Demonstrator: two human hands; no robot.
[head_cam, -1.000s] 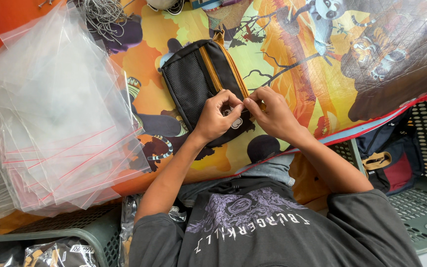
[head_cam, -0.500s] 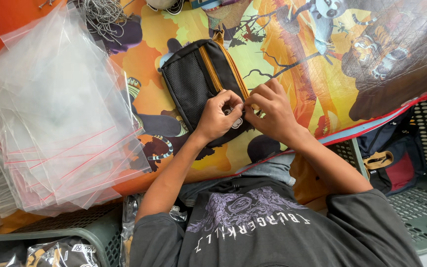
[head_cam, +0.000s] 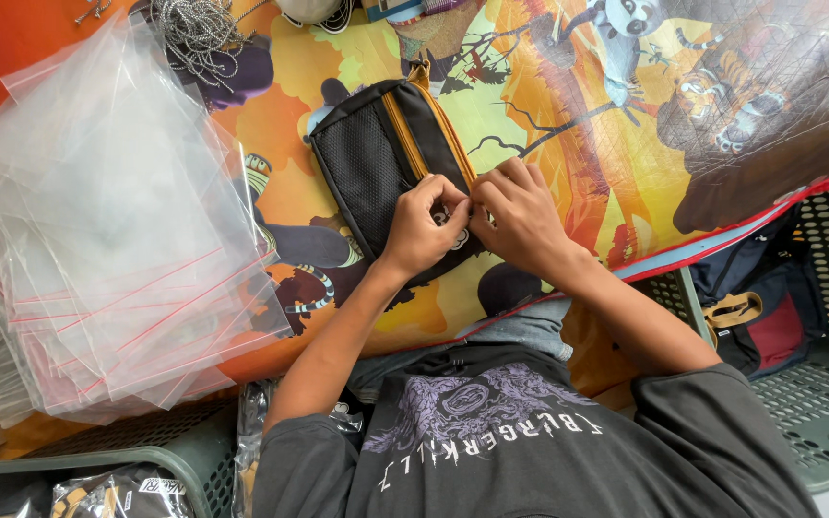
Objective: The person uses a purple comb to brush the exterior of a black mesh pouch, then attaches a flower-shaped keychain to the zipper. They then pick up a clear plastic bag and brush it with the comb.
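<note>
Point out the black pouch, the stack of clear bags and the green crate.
black pouch [head_cam: 367, 168], head view, mesh front panel.
stack of clear bags [head_cam: 107, 230], head view, middle of top bag.
green crate [head_cam: 817, 384], head view, perforated floor.

Left of the black pouch [head_cam: 390, 168], a spread stack of clear zip bags [head_cam: 107, 240] crowds the mat [head_cam: 568, 105]; coiled cord [head_cam: 199, 34] blocks the far edge. Rightward, the printed mat lies open up to the grey crate [head_cam: 817, 403].

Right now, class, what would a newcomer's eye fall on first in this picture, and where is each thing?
At centre, the left hand and right hand meet over a black pouch with mustard zip trim. It lies on a bright cartoon-printed sheet. On the picture's left spreads a stack of clear zip bags.
</note>
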